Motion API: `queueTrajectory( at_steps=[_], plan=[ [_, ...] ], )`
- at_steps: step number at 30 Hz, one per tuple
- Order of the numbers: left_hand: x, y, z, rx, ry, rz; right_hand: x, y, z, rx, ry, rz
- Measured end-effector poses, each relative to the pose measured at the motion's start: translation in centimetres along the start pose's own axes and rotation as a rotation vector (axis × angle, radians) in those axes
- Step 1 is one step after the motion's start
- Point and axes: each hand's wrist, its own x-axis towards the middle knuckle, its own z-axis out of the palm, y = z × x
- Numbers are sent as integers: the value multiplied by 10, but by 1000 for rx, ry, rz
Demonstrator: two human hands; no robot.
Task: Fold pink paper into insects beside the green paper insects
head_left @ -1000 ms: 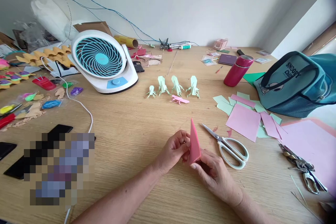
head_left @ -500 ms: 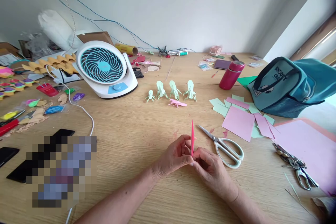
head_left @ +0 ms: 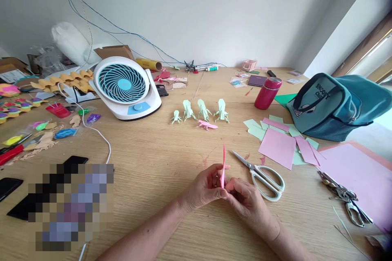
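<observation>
Both my hands pinch a folded pink paper that stands edge-on, its point up, just above the wooden table. My left hand grips its lower left side with fingers closed. My right hand grips the lower right side, fingers pressed together. White-handled scissors lie right beside my right hand. Farther back stand several pale green origami figures and one pink origami figure.
A white and blue desk fan stands at the back left with its white cable. Pink and green paper sheets, a red bottle, a teal bag and keys lie right. Black phones and craft bits lie left.
The pink paper was turned from showing its flat face to edge-on and folded narrower. The view has tilted up slightly; my hands stay in the same spot.
</observation>
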Motion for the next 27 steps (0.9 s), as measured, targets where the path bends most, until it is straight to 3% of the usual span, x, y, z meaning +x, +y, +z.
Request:
queueTrajectory(
  at_steps=[7,18,23,27],
  plan=[
    [2,-3,-2,6,-18,-22,-1,1,0,11,4,6],
    [-2,5,2,216,19,-25,-4,-3,-5,-42,49,-9],
    [-2,3,3,243,-26,30,-8,1,-6,-179,207,10],
    [-4,2,7,293,26,68,-10,5,-4,-251,276,-29]
  ],
)
